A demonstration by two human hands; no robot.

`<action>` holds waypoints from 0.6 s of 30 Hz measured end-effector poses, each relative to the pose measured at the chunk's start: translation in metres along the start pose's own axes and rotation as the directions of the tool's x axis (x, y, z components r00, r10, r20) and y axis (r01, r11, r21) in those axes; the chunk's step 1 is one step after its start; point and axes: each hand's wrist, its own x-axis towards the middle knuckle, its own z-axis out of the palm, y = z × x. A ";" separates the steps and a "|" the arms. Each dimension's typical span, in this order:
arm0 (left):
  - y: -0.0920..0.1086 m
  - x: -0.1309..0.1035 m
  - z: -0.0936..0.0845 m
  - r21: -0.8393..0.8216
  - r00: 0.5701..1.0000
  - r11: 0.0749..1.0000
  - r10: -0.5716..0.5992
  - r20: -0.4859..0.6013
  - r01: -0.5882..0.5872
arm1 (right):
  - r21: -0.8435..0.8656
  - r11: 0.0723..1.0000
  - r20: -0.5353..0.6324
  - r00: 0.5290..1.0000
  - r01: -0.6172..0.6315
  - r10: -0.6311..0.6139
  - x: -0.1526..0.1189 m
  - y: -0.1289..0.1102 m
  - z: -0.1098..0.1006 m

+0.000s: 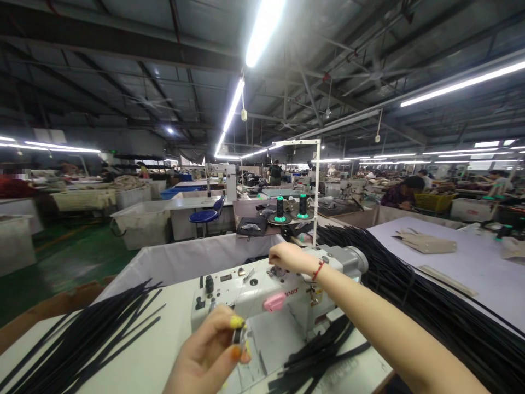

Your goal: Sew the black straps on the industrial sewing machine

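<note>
My left hand [211, 350] is closed in a pinch on a small metal bobbin [237, 336], with yellow wraps on its fingertips. It is in front of the white sewing machine [262, 287]. My right hand [289, 258], with a red string at the wrist, has its fingers curled together above the top of the machine; what they hold, if anything, is hidden. A pink piece [274, 302] is on the machine's front. Black strips [315, 355] lie at the right of the machine bed.
More black strips [94, 334] lie on the left of the table. A thread stand [318, 186] rises behind the machine, beside black thread cones [280, 208]. A long black bundle [394, 279] runs along the right, next to a pale table [492, 257].
</note>
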 end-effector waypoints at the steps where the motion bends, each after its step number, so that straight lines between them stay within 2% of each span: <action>1: -0.003 0.003 0.004 0.023 1.000 1.000 0.002 0.018 -0.002 | -0.014 1.000 -0.008 1.000 -0.019 0.018 0.001 0.006 -0.001; 4: -0.014 0.012 0.007 0.060 0.997 0.998 0.014 0.070 -0.018 | -0.072 0.996 -0.014 0.998 -0.057 0.056 -0.014 0.015 -0.004; 7: -0.022 0.021 0.005 0.147 0.979 0.983 0.080 0.190 -0.108 | -0.124 0.992 -0.005 1.000 -0.030 0.029 -0.028 0.006 -0.003; 9: -0.026 0.029 0.008 0.237 0.951 0.954 0.114 0.287 -0.186 | -0.143 0.990 -0.002 1.000 -0.004 0.004 -0.023 -0.002 -0.002; 11: -0.028 0.035 0.013 0.324 0.928 0.912 0.131 0.349 -0.251 | -0.166 0.986 -0.009 1.000 -0.015 0.014 -0.015 -0.004 0.000; 14: -0.028 0.039 0.016 0.438 0.916 0.836 0.169 0.364 -0.329 | -0.207 0.977 0.006 0.999 -0.049 0.051 -0.012 0.000 0.002; 18: -0.025 0.043 0.016 0.546 0.872 0.697 0.253 0.419 -0.465 | -0.220 0.975 0.000 1.000 0.022 -0.023 -0.022 -0.007 0.006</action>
